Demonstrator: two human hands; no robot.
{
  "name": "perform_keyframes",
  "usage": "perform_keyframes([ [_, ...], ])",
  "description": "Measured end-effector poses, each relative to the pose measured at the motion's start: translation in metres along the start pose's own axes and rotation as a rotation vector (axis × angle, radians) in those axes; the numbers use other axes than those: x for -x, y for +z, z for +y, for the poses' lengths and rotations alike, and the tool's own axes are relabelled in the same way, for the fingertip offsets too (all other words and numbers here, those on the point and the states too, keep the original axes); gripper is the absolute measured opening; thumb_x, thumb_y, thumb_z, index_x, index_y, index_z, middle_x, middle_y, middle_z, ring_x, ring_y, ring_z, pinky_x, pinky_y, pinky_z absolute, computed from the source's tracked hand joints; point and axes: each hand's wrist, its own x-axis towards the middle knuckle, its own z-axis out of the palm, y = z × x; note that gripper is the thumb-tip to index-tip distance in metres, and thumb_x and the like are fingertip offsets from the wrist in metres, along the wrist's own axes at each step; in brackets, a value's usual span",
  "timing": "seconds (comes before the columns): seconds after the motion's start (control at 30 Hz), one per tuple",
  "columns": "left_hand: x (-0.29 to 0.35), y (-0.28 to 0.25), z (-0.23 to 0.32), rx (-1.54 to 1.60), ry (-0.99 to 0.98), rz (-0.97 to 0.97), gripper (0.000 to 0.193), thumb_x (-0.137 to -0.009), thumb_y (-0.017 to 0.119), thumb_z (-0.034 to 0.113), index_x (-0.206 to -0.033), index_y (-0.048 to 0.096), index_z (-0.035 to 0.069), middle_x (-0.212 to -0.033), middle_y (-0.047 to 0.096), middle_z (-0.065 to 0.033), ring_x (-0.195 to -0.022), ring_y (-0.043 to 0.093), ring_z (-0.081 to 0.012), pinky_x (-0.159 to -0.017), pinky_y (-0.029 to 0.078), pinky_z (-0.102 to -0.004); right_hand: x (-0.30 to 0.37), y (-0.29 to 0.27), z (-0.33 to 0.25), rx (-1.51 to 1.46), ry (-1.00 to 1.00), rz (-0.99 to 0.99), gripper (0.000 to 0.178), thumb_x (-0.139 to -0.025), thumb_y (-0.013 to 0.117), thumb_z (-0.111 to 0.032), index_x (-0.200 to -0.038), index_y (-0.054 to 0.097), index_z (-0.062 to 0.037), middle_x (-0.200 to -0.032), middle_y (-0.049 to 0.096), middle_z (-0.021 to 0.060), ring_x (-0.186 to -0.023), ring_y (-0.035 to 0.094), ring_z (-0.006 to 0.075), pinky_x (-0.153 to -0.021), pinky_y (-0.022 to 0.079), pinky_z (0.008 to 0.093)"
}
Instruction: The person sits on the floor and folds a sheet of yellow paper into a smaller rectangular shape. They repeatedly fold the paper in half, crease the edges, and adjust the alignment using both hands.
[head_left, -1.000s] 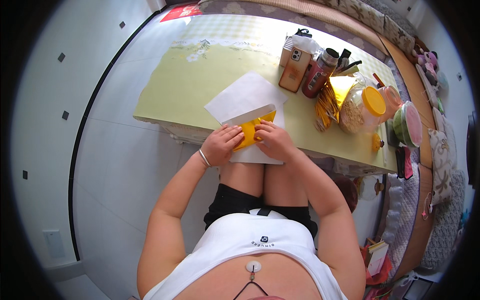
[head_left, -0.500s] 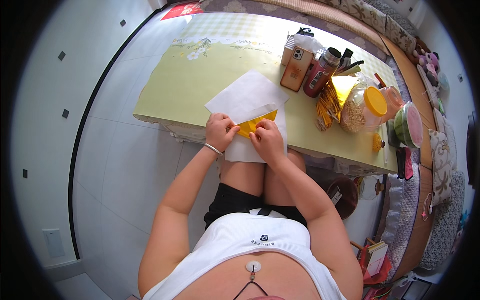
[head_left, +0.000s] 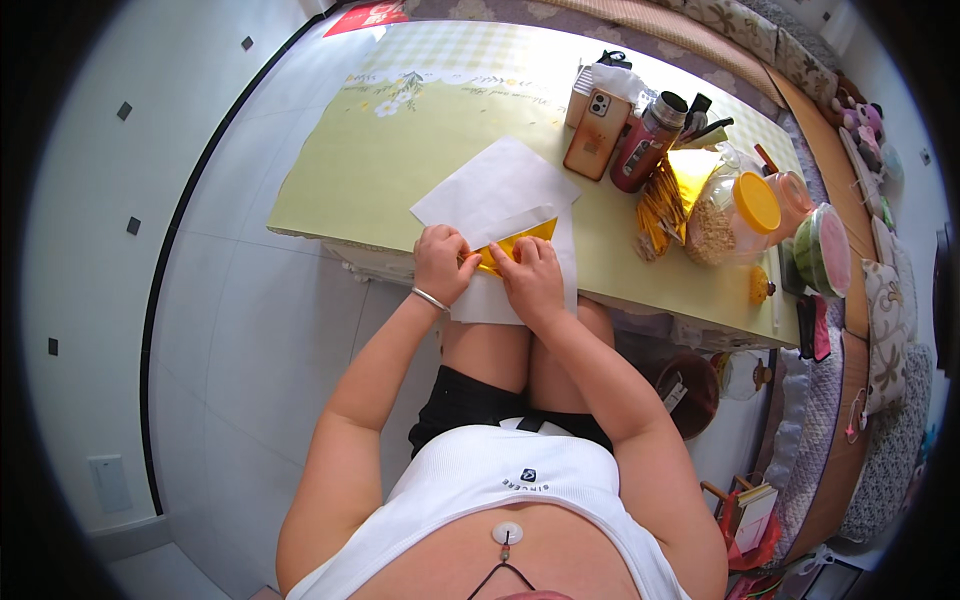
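A folded sheet of shiny gold paper lies on white paper at the table's front edge, and the white paper hangs over toward my knees. My left hand is closed, with thumb and fingertips pinching the left end of the gold paper. From the right, my right hand presses its bent fingers onto the middle of the same sheet, the index finger reaching toward my left thumb. My fingers cover part of the gold paper's lower edge.
Right of the papers stand a phone, a dark red thermos, a bundle of gold folded pieces, a yellow-lidded jar and a cut watermelon. A brown bin stands below the table.
My right index finger has stretched out and slid left along the gold paper, closer to my left thumb. My left hand stays in nearly the same place.
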Motion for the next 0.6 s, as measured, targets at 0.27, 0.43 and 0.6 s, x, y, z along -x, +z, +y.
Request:
perform_keyframes([
  [0.27,0.021,-0.012,0.014,-0.34,0.282,0.186,0.032,-0.081,0.064,0.013,-0.109,0.065,0.0,-0.117,0.064,-0.0194,-0.115,0.058,-0.0352,-0.101,0.042,-0.0459,0.002,0.003,0.001,0.088,-0.011,-0.069,0.04,-0.083,0.062,-0.016,-0.122,0.069,-0.0158,-0.108,0.053,0.0104,-0.112,0.05,0.0305,-0.102,0.041,0.0488],
  [0.43,0.05,0.005,0.018,-0.36,0.38,-0.15,0.048,-0.089,0.048,0.013,-0.132,0.057,-0.008,-0.141,0.053,-0.0256,-0.135,0.049,-0.0366,-0.114,0.036,-0.0471,0.004,0.004,0.004,0.024,0.004,-0.1,0.041,-0.084,0.062,-0.016,-0.125,0.067,-0.0153,-0.111,0.053,0.0109,-0.113,0.049,0.0313,-0.104,0.04,0.0511],
  [0.6,0.035,0.002,0.025,-0.218,0.226,-0.072,0.028,-0.08,0.065,0.014,-0.105,0.07,0.0,-0.119,0.066,-0.0146,-0.116,0.059,-0.0352,-0.102,0.043,-0.048,0.0,-0.004,0.013,-0.036,0.052,-0.135,0.048,-0.085,0.063,-0.015,-0.133,0.06,-0.0147,-0.109,0.057,0.0091,-0.107,0.056,0.0292,-0.09,0.05,0.045],
])
